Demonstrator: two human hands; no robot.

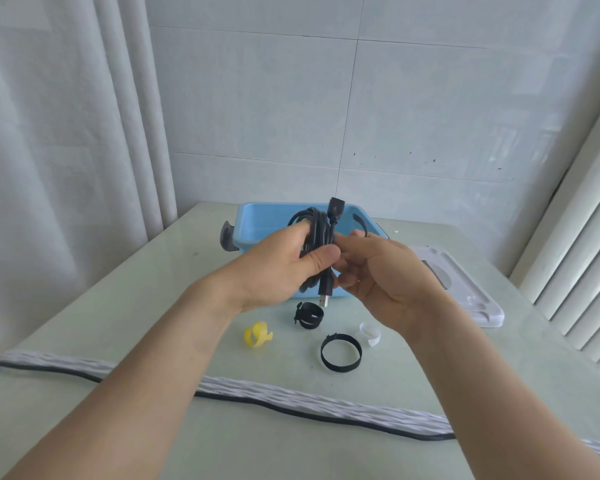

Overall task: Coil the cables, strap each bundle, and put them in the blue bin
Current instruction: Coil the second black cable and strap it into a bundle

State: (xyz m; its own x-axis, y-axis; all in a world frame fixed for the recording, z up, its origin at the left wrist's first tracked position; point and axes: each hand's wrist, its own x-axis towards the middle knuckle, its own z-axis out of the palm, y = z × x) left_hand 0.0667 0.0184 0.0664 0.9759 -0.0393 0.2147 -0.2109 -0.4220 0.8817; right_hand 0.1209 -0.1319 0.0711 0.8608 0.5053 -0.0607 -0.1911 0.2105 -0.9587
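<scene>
Both hands hold a coiled black cable above the desk, in front of the blue bin.

The desk (pixel 84 341) runs out to the wall at twelve o'clock, with bare room at nine o'clock; a white braided cable (pixel 291 393) with a black one beside it crosses it at six. The blue bin (pixel 257 226) sits at twelve, a white tray (pixel 471 289) at three. The left hand (pixel 278 268) has its grip curled round the black cable (pixel 317 233), thumb pressed over the coil. The right hand (pixel 378 271) pinches the same bundle at its right edge. Below lie a black strap loop (pixel 341 352), a rolled black strap (pixel 308 317), a yellow strap (pixel 258 335) and a white strap (pixel 370 333).
</scene>
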